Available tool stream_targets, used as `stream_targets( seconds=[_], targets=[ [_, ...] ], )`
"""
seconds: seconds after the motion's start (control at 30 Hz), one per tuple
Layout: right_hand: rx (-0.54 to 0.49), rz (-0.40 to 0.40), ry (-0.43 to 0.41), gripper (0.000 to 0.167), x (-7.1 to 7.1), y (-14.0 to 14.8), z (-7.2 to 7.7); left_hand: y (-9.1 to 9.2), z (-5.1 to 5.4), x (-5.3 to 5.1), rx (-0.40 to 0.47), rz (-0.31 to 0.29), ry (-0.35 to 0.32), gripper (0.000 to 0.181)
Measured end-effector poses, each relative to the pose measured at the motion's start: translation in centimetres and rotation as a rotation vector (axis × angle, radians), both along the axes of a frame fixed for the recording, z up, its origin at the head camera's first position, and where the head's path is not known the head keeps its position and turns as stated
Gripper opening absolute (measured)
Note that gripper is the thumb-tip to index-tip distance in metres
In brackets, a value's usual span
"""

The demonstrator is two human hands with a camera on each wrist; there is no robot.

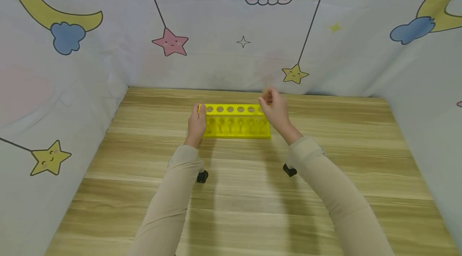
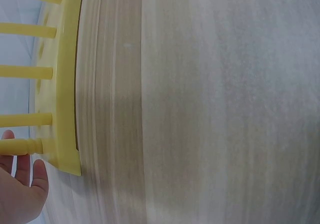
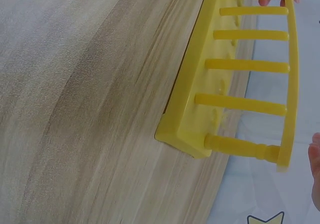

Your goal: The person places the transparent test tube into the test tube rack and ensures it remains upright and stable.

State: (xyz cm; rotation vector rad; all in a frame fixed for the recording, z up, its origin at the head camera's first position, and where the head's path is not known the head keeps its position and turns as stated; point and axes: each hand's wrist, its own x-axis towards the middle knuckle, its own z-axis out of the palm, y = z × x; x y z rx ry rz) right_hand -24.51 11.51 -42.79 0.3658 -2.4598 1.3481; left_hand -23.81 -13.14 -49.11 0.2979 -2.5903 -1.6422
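Observation:
A yellow test tube rack [image 1: 235,113] stands upright on the wooden table, with a row of round holes along its top plate and pegs below. My left hand [image 1: 196,125] grips its left end, thumb in front. In the left wrist view the fingers of that hand [image 2: 22,196] curl around the end post of the rack [image 2: 66,88]. My right hand [image 1: 278,112] hovers by the top right corner, fingers loosely bent, with nothing visible in them. The right wrist view catches only part of this hand [image 3: 315,176], apart from the rack [image 3: 187,111].
The wooden table [image 1: 245,200] reaches back to a white cloth [image 1: 216,63] printed with stars and moons, which also hangs at both sides. Small black devices [image 1: 202,176] sit under the wrists.

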Motion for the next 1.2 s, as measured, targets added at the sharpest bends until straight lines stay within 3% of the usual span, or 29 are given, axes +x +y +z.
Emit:
stream_targets(
  seconds=[1.2],
  targets=[
    [0.031,-0.012,-0.041,0.017,0.06,0.04,-0.89,0.09,0.11,0.1,0.004,0.009,-0.007,0.047]
  ],
)
